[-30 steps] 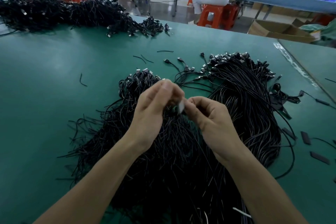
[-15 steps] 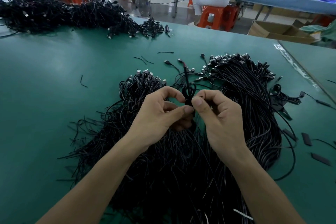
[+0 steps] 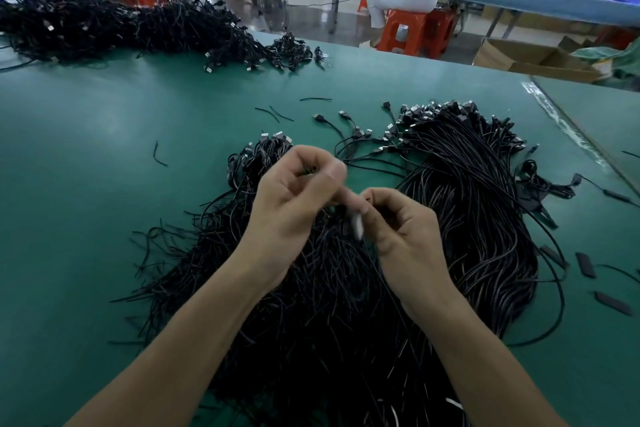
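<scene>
Hands: you are holding your left hand and right hand close together over the cables, fingertips almost meeting.
Right grip: you are pinching a small pale piece between thumb and forefinger; it is blurring, so I cannot tell what it is.
Left grip: your fingers are curling in with the thumb lying across them; I cannot tell whether they are clamping anything.
Piece position: the pale piece is sitting in the gap between both hands, at your right thumb tip.
Beneath: a cable heap of black leads is lying under your hands and wrists on the green bench.
Right side: a second bundle is lying just beside your right hand, plugs pointing away from you.
Further right: flat black strips are lying well apart from that hand.
Beyond left: a far pile is sprawling well past your left hand.
</scene>
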{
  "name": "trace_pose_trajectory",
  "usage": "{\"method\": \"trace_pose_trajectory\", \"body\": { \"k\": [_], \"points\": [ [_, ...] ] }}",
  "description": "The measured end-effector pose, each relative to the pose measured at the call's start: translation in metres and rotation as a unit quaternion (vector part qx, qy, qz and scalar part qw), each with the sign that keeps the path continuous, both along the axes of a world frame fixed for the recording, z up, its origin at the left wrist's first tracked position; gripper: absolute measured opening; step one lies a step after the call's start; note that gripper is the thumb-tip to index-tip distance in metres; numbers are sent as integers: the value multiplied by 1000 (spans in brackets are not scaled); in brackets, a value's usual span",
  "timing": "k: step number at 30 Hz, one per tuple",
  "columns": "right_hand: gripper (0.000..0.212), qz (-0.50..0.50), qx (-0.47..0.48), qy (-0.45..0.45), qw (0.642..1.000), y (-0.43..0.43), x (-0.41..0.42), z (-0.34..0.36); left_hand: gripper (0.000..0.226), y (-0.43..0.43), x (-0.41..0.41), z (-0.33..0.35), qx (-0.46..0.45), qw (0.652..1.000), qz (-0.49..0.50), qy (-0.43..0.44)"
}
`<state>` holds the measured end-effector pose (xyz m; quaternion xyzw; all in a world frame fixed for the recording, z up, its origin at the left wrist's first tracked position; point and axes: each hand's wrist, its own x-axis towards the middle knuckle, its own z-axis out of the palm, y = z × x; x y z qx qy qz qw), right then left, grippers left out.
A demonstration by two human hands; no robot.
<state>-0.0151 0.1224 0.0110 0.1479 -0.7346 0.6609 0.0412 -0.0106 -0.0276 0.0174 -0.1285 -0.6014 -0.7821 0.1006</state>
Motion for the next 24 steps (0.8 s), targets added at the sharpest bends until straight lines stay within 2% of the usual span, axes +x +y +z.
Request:
{"method": "trace_pose_trajectory", "body": {
  "k": [3, 5, 7, 9, 12, 15, 18, 19, 22, 24],
  "points": [
    [10, -38, 9, -2, 999, 5, -6, 3, 14, 2, 4, -8, -98, 995, -10, 9],
    [10, -53, 10, 18, 998, 6, -8, 7, 16, 4, 6, -14, -151, 989, -6, 4],
    [13, -49, 0, 45, 998, 5, -6, 13, 10, 8, 5, -19, -217, 976, 13, -8],
    [15, -42, 12, 82, 996, 2, -2, 16, 11, 9, 6, -21, -250, 968, 17, -11],
    [18, -45, 54, 138, 988, -1, 4, 17, 15, 10, 6, -20, -244, 969, 20, -26],
    [16, -67, 103, 200, 972, -6, 7, 16, 29, 14, 7, -15, -158, 983, 19, -93],
    [2, -78, 144, 236, 958, -9, 10, 10, 23, 14, 4, -14, -30, 989, -22, -146],
    [8, -88, 151, 240, 955, -9, 10, 8, 24, 14, 5, -13, 14, 987, -48, -155],
    [11, -118, 172, 246, 946, -9, 10, 6, 27, 11, 4, -7, 174, 952, -133, -215],
    [9, -113, 164, 226, 953, -10, 11, 5, 35, 9, 1, -4, 227, 928, -154, -250]
  ]
}}
